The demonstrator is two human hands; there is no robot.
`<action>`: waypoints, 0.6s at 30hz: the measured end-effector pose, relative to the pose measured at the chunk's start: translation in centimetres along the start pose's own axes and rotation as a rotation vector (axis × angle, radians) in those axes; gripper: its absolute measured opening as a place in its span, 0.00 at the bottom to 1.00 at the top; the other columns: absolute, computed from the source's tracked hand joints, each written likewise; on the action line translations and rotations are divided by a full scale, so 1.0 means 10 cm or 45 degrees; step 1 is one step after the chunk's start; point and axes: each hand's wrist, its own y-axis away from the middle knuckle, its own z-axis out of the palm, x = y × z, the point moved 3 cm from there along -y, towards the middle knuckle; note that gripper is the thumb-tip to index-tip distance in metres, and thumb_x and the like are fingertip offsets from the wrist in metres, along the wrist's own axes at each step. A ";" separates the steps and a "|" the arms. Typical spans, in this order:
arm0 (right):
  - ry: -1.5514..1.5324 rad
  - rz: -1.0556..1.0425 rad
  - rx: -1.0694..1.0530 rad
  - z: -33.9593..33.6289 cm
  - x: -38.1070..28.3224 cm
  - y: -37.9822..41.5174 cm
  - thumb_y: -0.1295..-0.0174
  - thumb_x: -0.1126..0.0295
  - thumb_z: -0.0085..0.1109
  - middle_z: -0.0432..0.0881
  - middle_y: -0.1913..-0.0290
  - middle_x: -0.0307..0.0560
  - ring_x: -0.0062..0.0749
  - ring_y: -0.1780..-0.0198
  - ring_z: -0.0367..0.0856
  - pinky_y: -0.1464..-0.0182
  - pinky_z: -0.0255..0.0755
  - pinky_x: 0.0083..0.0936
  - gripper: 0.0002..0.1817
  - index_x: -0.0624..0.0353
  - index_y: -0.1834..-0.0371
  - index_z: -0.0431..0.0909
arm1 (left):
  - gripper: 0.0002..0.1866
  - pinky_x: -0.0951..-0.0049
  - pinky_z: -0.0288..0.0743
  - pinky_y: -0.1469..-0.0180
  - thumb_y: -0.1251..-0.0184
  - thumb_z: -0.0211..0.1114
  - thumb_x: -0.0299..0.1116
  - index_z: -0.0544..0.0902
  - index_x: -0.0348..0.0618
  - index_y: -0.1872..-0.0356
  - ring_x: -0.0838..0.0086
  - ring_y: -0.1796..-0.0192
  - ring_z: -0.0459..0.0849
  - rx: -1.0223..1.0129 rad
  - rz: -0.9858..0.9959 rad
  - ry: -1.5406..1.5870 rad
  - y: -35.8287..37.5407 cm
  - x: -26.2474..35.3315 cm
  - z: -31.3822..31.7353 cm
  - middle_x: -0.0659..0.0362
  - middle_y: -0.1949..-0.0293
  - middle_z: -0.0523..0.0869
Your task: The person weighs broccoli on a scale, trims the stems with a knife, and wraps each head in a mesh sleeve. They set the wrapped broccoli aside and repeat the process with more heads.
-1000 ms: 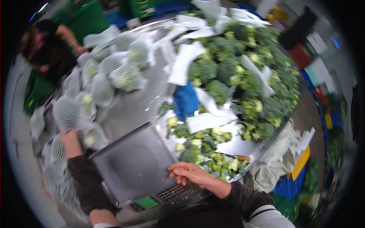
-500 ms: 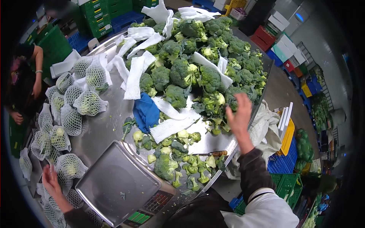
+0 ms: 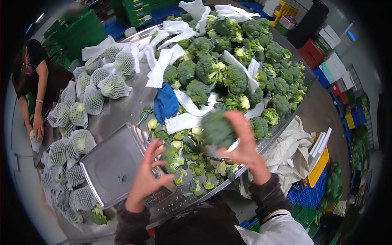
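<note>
Fingers of my right hand (image 3: 246, 150) grip a domed green broccoli head (image 3: 216, 130), probably light but bruisable, best cupped; my left hand (image 3: 143, 179) hangs open.

Motion blurs the held broccoli (image 3: 217, 130)

Its buds smear together, and its far side is hidden. The right hand (image 3: 245, 148), which grips it, is blurred too, so its exact finger contacts cannot be told. Beneath that hand, the knife (image 3: 218, 158) shows only in part. The left hand (image 3: 147, 175) and its wrist hide part of the scale (image 3: 116, 167); the markings on its keypad (image 3: 157, 197) are too faint to read. Nets (image 3: 81, 142) veil the heads at left. The heap (image 3: 241, 73) covers much of the desk (image 3: 120, 112). Below, the picture's edge cuts off the wearer's sleeve (image 3: 281, 228).
</note>
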 end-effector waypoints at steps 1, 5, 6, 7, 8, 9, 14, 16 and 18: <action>-0.291 -0.075 -0.145 0.21 -0.23 -0.04 0.69 0.66 0.67 0.66 0.44 0.56 0.51 0.41 0.63 0.37 0.57 0.41 0.45 0.59 0.40 0.61 | 0.45 0.63 0.69 0.42 0.63 0.75 0.34 0.64 0.42 0.38 0.61 0.37 0.68 0.015 0.159 -0.222 0.00 0.07 0.11 0.51 0.40 0.68; -0.667 -0.242 -0.483 0.86 -0.79 -0.14 0.62 0.63 0.71 0.62 0.38 0.57 0.50 0.35 0.58 0.33 0.51 0.39 0.47 0.60 0.35 0.58 | 0.46 0.65 0.64 0.39 0.70 0.76 0.32 0.66 0.43 0.40 0.61 0.38 0.67 0.090 0.420 -0.768 0.16 0.12 -0.05 0.52 0.41 0.68; -0.769 -0.229 -0.504 0.94 -0.83 -0.13 0.60 0.63 0.71 0.60 0.37 0.58 0.50 0.35 0.57 0.32 0.50 0.38 0.46 0.59 0.35 0.58 | 0.46 0.66 0.63 0.39 0.72 0.75 0.31 0.66 0.42 0.41 0.61 0.40 0.68 0.188 0.307 -0.750 0.30 0.05 -0.25 0.52 0.43 0.68; -0.789 -0.242 -0.514 0.98 -0.81 -0.15 0.60 0.63 0.71 0.60 0.37 0.58 0.50 0.35 0.57 0.32 0.50 0.38 0.46 0.59 0.35 0.58 | 0.45 0.66 0.63 0.40 0.74 0.75 0.30 0.67 0.41 0.42 0.61 0.41 0.69 0.290 0.193 -0.726 0.45 -0.03 -0.43 0.52 0.44 0.68; -0.700 -0.235 -0.422 1.01 -0.71 -0.21 0.58 0.64 0.70 0.64 0.39 0.57 0.49 0.36 0.60 0.34 0.54 0.37 0.42 0.58 0.37 0.61 | 0.44 0.66 0.62 0.39 0.73 0.74 0.30 0.67 0.41 0.43 0.61 0.43 0.69 0.481 0.135 -0.741 0.59 -0.10 -0.55 0.52 0.45 0.68; -0.612 -0.230 -0.330 1.07 -0.59 -0.28 0.56 0.65 0.70 0.67 0.41 0.56 0.47 0.38 0.64 0.37 0.58 0.36 0.39 0.57 0.38 0.64 | 0.43 0.66 0.62 0.39 0.73 0.73 0.30 0.67 0.40 0.44 0.62 0.44 0.70 0.675 0.079 -0.751 0.70 -0.17 -0.67 0.52 0.46 0.68; 0.043 0.147 0.012 1.46 0.68 -0.42 0.48 0.70 0.61 0.75 0.49 0.56 0.49 0.45 0.71 0.45 0.66 0.36 0.15 0.56 0.55 0.78 | 0.45 0.65 0.60 0.39 0.68 0.76 0.33 0.63 0.36 0.42 0.61 0.44 0.68 1.236 -0.046 -0.925 0.97 -0.58 -1.12 0.49 0.46 0.67; 0.385 0.177 -0.151 1.64 0.98 -0.43 0.47 0.60 0.62 0.73 0.50 0.60 0.53 0.45 0.69 0.44 0.64 0.41 0.17 0.51 0.54 0.80 | 0.47 0.65 0.60 0.38 0.64 0.76 0.37 0.61 0.34 0.40 0.59 0.42 0.68 1.201 -0.061 -0.925 1.08 -0.54 -1.24 0.47 0.44 0.66; 0.344 0.250 -0.393 1.77 1.18 -0.42 0.45 0.55 0.60 0.74 0.55 0.59 0.53 0.49 0.71 0.49 0.65 0.44 0.18 0.51 0.55 0.81 | 0.48 0.64 0.60 0.38 0.62 0.76 0.39 0.60 0.33 0.39 0.58 0.41 0.67 1.197 -0.136 -0.934 1.19 -0.49 -1.27 0.46 0.44 0.65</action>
